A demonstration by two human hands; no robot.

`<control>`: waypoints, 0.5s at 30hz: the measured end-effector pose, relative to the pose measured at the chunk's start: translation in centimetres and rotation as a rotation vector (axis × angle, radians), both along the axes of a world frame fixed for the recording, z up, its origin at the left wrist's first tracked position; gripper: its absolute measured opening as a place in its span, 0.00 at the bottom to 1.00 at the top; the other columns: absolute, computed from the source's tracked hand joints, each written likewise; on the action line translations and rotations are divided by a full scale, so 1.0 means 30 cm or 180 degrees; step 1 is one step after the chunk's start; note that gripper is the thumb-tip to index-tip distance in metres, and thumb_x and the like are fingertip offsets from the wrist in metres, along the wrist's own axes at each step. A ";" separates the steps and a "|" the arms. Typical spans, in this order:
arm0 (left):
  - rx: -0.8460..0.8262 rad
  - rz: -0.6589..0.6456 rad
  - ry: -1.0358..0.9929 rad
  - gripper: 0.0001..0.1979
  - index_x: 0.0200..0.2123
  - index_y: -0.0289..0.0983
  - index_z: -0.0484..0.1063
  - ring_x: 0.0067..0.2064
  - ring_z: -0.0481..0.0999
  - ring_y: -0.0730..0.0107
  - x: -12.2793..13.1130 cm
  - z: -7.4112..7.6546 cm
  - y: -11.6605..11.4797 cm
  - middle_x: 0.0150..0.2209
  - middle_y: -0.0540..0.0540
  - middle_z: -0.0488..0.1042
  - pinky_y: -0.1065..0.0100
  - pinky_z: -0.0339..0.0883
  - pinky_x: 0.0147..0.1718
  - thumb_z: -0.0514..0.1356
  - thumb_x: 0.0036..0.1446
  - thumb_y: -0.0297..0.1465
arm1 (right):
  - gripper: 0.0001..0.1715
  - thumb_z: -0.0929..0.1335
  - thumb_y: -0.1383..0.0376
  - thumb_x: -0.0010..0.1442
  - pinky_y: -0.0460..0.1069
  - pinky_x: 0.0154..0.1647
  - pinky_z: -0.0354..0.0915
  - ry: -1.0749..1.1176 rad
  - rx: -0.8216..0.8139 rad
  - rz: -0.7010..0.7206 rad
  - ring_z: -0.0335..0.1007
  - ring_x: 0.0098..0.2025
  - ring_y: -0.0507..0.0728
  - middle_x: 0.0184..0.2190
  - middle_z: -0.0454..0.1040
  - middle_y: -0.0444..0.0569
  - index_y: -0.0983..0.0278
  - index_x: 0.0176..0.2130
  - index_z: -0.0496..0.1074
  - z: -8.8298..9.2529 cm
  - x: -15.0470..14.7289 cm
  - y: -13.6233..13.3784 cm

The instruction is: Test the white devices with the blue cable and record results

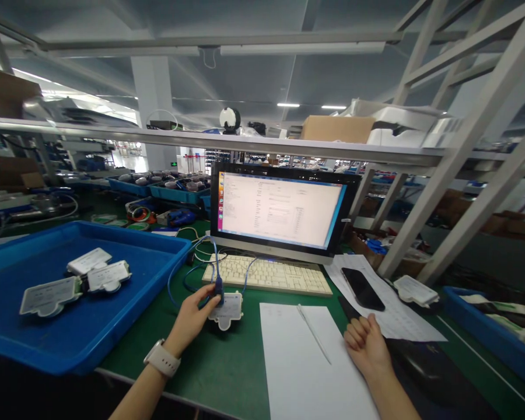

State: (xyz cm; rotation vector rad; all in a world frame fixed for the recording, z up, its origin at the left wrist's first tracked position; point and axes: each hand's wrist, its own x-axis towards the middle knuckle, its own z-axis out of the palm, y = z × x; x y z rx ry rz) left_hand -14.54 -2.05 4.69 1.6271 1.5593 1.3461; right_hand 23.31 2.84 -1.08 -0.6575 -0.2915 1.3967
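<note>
My left hand (193, 318), with a white watch on the wrist, pinches the plug of a blue cable (219, 286) standing on a small white device (227, 309) on the green mat. My right hand (367, 347) rests loosely curled on the edge of a white sheet of paper (297, 361), fingers folded in, with nothing visible in it. A pen (314, 333) lies on that paper to the left of the hand.
A monitor (280, 210) and white keyboard (266, 274) stand ahead. A blue tray (114, 326) at left holds three white devices. A black phone (362, 289) lies on papers at right, beside another white device (416, 290) and a blue bin (494, 338).
</note>
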 end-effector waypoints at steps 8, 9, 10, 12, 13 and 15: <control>-0.0028 0.0044 -0.0129 0.24 0.45 0.34 0.70 0.45 0.73 0.58 -0.005 -0.030 0.010 0.44 0.42 0.74 0.59 0.68 0.46 0.57 0.49 0.44 | 0.28 0.64 0.53 0.57 0.45 0.10 0.33 -0.0184 0.0107 0.0058 0.37 0.11 0.45 0.11 0.45 0.33 0.62 0.19 0.45 0.005 -0.004 -0.007; -0.0028 0.0038 -0.0138 0.24 0.45 0.34 0.70 0.45 0.73 0.58 -0.006 -0.028 0.010 0.44 0.42 0.74 0.59 0.68 0.46 0.57 0.49 0.44 | 0.28 0.64 0.54 0.57 0.45 0.10 0.33 -0.0176 0.0087 0.0046 0.38 0.11 0.45 0.11 0.45 0.34 0.62 0.19 0.45 0.007 -0.005 -0.008; -0.0027 0.0033 -0.0146 0.24 0.45 0.34 0.70 0.45 0.73 0.58 -0.006 -0.026 0.010 0.44 0.42 0.74 0.59 0.68 0.46 0.57 0.49 0.44 | 0.28 0.64 0.54 0.58 0.45 0.10 0.33 -0.0169 0.0074 0.0036 0.38 0.11 0.45 0.11 0.46 0.34 0.62 0.19 0.45 0.009 -0.006 -0.009; -0.0020 0.0024 -0.0152 0.24 0.45 0.34 0.70 0.45 0.74 0.59 -0.006 -0.023 0.010 0.44 0.42 0.74 0.59 0.69 0.45 0.57 0.49 0.44 | 0.28 0.64 0.53 0.58 0.45 0.09 0.33 -0.0161 0.0066 0.0029 0.38 0.11 0.45 0.11 0.46 0.34 0.62 0.19 0.45 0.012 -0.007 -0.009; -0.0014 0.0023 -0.0154 0.24 0.45 0.34 0.70 0.45 0.74 0.59 -0.005 -0.023 0.009 0.44 0.42 0.74 0.60 0.69 0.45 0.57 0.49 0.44 | 0.28 0.64 0.53 0.58 0.45 0.09 0.33 -0.0151 0.0059 0.0022 0.38 0.11 0.45 0.11 0.46 0.34 0.62 0.19 0.45 0.013 -0.007 -0.009; 0.0013 0.0041 -0.0162 0.24 0.44 0.34 0.71 0.45 0.73 0.59 -0.004 -0.029 0.008 0.44 0.42 0.74 0.60 0.68 0.46 0.58 0.49 0.44 | 0.28 0.63 0.53 0.58 0.44 0.09 0.33 -0.0130 0.0017 0.0004 0.37 0.11 0.45 0.11 0.46 0.34 0.62 0.18 0.46 0.016 -0.011 -0.010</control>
